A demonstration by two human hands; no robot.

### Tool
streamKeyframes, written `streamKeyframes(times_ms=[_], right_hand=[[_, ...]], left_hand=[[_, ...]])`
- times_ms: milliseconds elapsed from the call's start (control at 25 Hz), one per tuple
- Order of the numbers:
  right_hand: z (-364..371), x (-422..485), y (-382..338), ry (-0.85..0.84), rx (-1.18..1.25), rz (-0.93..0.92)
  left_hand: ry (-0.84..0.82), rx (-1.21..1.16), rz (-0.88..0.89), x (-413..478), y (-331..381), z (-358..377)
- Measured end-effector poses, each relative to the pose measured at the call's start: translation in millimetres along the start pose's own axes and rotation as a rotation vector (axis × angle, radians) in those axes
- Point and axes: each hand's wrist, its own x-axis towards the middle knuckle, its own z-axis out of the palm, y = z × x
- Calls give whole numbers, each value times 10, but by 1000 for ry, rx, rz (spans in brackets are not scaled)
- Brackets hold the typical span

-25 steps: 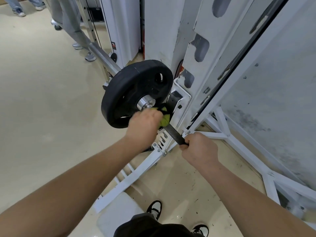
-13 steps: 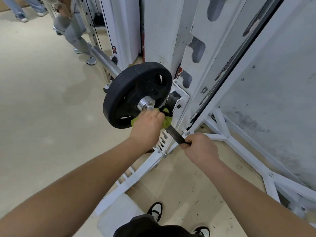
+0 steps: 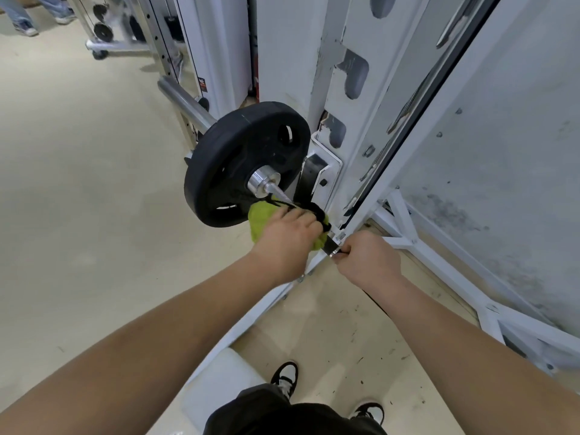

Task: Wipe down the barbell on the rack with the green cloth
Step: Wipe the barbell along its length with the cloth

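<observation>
A barbell [image 3: 185, 103] lies on the white rack [image 3: 326, 98], with a black weight plate [image 3: 241, 161] on it. A thin steel bar section [image 3: 278, 193] runs from the chrome collar [image 3: 262, 183] towards me. My left hand [image 3: 287, 237] grips the green cloth [image 3: 259, 219] wrapped round this section, a little below the plate. My right hand [image 3: 365, 262] grips the near end of the bar, just right of the cloth. Only a short dark piece of bar [image 3: 331, 246] shows between the two hands.
The rack's white slanted post [image 3: 445, 98] and floor braces [image 3: 405, 227] stand to the right. A white base plate [image 3: 216, 384] lies by my shoes [image 3: 285, 376]. Another white machine [image 3: 103, 42] and a person's legs [image 3: 18, 17] are far left on the beige floor.
My left hand has slid the green cloth along the bar, away from the chrome collar and towards my right hand. More bare steel now shows by the plate. My right hand has kept its hold.
</observation>
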Motion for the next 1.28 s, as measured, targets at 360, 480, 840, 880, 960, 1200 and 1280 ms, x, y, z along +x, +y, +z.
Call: streamKeyframes(times_ms=[360, 480, 840, 880, 960, 1200, 1280], right_hand=[[8, -21, 14, 6, -27, -12], [21, -22, 21, 20, -39, -25], [38, -32, 4, 28, -31, -20], [31, -36, -2, 30, -28, -16], [10, -44, -16, 29, -36, -9], [28, -72, 29, 11, -22, 7], [50, -73, 34, 21, -26, -14]], left_hand=[[524, -333, -621, -8, -395, -456], [299, -225, -560, 161, -364, -176], [6, 154, -236, 55, -89, 72], [12, 209, -154, 17, 11, 59], [66, 202, 8, -102, 262, 64], [-38, -543, -658, -699, 494, 624], [-59, -881, -996, -900, 404, 801]])
